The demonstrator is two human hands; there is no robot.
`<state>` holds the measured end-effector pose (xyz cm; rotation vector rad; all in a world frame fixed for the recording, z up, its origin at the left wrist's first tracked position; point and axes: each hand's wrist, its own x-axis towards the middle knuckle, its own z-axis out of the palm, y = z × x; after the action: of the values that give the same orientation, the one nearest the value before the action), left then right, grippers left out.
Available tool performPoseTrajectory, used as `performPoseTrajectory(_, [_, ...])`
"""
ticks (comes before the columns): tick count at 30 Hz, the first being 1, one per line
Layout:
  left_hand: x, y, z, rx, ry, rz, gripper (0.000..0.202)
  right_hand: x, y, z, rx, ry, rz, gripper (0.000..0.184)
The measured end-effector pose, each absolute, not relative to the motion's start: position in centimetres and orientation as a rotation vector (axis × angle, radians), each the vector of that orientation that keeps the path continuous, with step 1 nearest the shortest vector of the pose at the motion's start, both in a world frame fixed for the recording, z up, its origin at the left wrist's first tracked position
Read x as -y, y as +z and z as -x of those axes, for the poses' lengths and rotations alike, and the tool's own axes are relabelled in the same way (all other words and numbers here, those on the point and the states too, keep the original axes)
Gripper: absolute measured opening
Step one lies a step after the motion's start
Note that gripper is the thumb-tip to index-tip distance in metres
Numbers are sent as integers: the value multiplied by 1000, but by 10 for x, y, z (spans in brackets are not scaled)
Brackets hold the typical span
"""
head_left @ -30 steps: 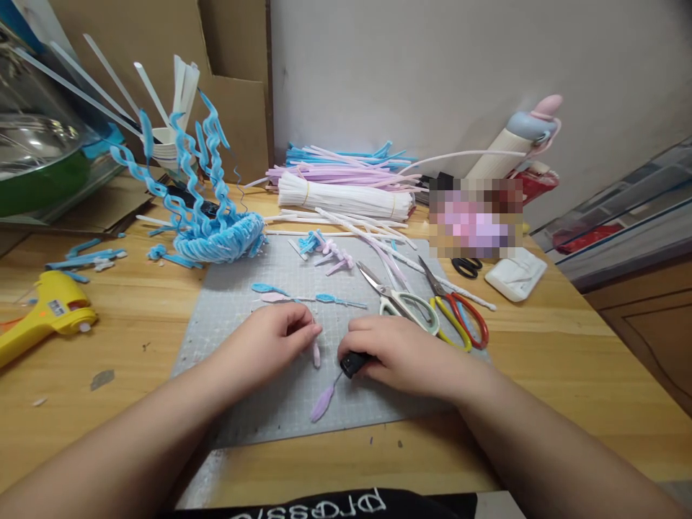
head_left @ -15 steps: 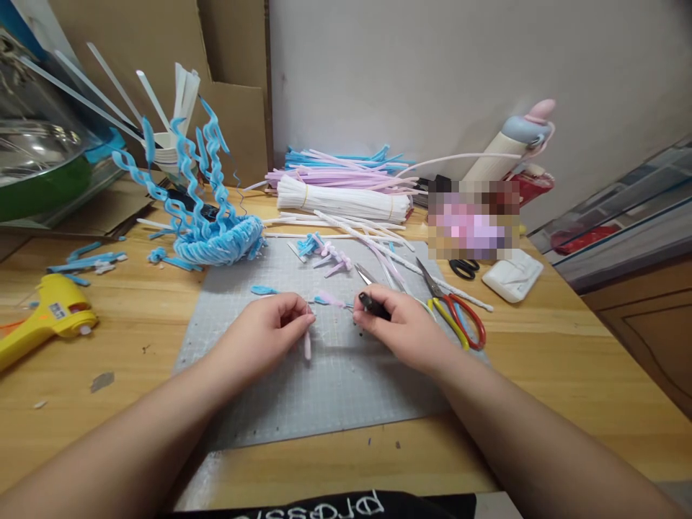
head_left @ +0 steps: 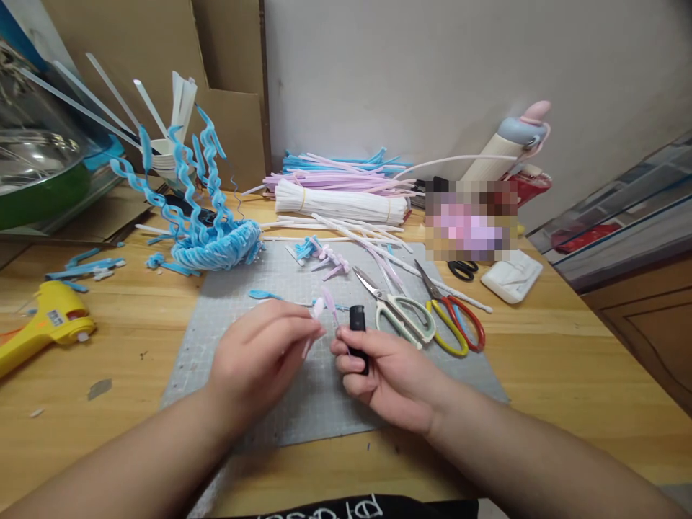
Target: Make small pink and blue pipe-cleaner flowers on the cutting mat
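My left hand is closed in a pinch on small pink pipe-cleaner pieces just above the grey cutting mat. My right hand is wrapped around a small black lighter, held upright beside the pink pieces, with thumb and finger also touching a thin stem. The two hands almost meet over the middle of the mat. A blue leaf-shaped piece lies on the mat beyond my left hand.
White-handled scissors and red-and-yellow scissors lie right of my hands. A curly blue pipe-cleaner figure stands at back left, bundles of pipe cleaners at the back, a yellow glue gun at far left.
My right hand came back toward me with the lighter and turned it upright. My left hand lifted the pink pieces up next to it. The camera tilted slightly.
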<state>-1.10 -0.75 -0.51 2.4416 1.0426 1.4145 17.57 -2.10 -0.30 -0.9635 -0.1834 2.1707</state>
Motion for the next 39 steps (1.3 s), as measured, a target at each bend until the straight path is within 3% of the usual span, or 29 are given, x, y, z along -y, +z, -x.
performPoseTrajectory(9, [10, -12, 1, -836, 1315, -2571, 22, 25, -5, -173, 203, 2163, 796, 20])
performPoseTrajectory(18, [20, -2, 6, -1031, 1666, -2652, 20, 29, -5, -169, 212, 2242, 774, 20])
performPoseTrajectory(25, [23, -17, 6, -958, 1340, -2845, 30, 26, -7, -171, 230, 2126, 754, 22])
performPoseTrajectory(30, [23, -13, 2, -889, 1307, -2840, 37, 21, -9, -173, 295, 2091, 780, 22])
performPoseTrajectory(33, [27, -7, -5, -1099, 1226, -2682, 38, 14, -7, -177, 388, 1984, 817, 25])
performPoseTrajectory(36, [40, -8, -16, -1372, 905, -2660, 44, 2, -7, -185, 484, 1681, 846, 28])
performPoseTrajectory(39, [58, -19, -27, -1077, 477, -2937, 64, -9, -9, -192, 531, 1487, 867, 30])
